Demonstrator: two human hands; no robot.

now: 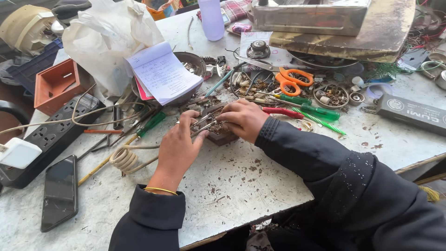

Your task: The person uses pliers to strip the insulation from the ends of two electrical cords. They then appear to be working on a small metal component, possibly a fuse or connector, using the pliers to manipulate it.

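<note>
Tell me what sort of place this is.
Probably a small electronics repair bench: screwdrivers, orange scissors and loose metal parts crowd the worn table, beside a power strip.

Bright, even daylight, soft faint shadows, sharp focus throughout, slight wide-angle bending at the edges.

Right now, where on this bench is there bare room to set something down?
Bare table lies between the left hand and right sleeve; another patch lies right of the green screwdrivers, below the dark box. Crowded: around the orange scissors, notepad and power strip.
</note>
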